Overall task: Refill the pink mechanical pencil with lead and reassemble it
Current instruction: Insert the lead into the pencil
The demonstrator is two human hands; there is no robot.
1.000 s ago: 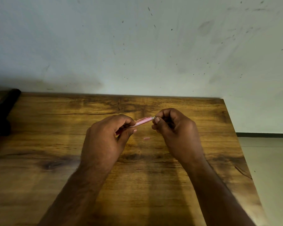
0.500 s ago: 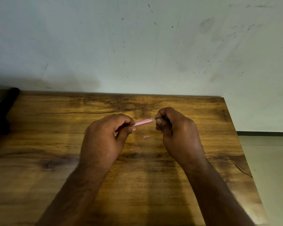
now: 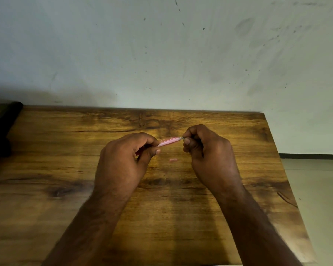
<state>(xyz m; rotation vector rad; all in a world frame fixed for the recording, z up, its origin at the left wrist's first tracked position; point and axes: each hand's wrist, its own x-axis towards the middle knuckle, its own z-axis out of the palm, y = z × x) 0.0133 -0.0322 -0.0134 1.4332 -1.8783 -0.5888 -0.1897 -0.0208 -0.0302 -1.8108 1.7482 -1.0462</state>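
A dark blocky object (image 3: 2, 129), cut off at the frame's left edge, sits on the grainy wooden table (image 3: 238, 189), above which the left hand (image 3: 121, 162) grips the slim pink pencil (image 3: 168, 141), a small pink piece (image 3: 172, 160) lies below, and the right hand (image 3: 206, 152) pinches something too thin to identify at the pencil's end.

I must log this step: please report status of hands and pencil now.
Left hand grips pink pencil. Right hand pinches at its end. Small pink piece on table.
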